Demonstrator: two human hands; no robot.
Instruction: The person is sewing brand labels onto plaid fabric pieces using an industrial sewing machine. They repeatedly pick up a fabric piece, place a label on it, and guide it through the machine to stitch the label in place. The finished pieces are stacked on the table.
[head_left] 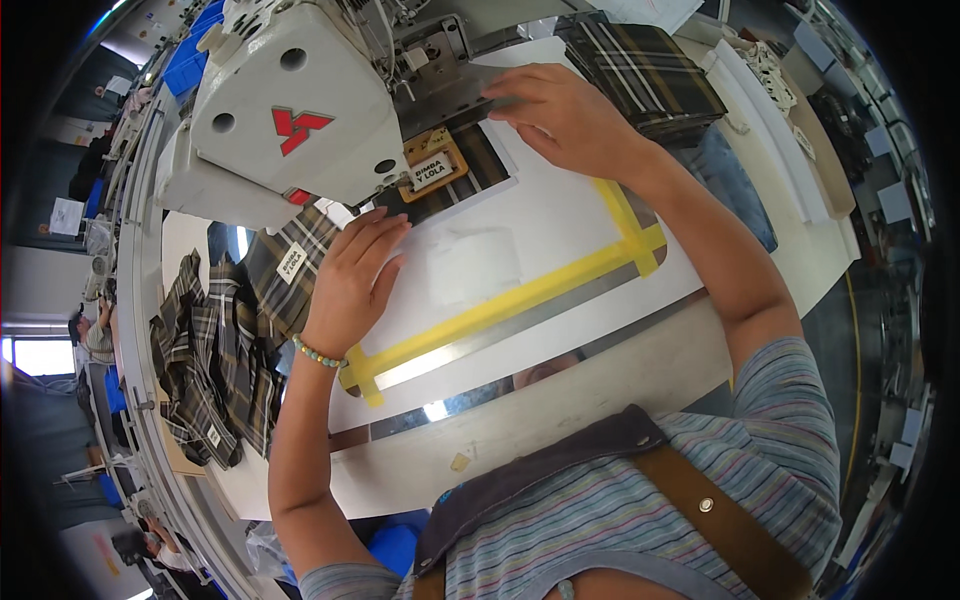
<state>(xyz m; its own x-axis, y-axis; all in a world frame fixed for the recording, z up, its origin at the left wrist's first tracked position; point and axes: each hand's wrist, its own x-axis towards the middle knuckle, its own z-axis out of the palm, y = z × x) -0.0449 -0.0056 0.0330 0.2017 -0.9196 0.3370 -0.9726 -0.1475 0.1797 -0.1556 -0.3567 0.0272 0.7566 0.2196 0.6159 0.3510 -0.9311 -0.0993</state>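
My left hand (352,268), fingers stretched out side by side, touches the left edge of a dark plaid fabric piece (488,160) by the sewing machine head. My right hand (562,112) has its fingers spread and slightly curved, fingertips at the fabric's far right side by the metal plate (447,98). A tan clamp frame (456,160) sits on the fabric around a white label (432,172) with dark lettering. Below both hands lies a white sheet (465,265), edged with yellow tape (500,303). Neither hand appears to hold anything.
The large white machine head (285,115) stands at the upper left. Loose plaid pieces (225,345), one bearing a label (291,262), lie left of my left arm. A stack of folded plaid fabric (645,80) rests at the far right. Blue bins (190,60) stand beyond the machine.
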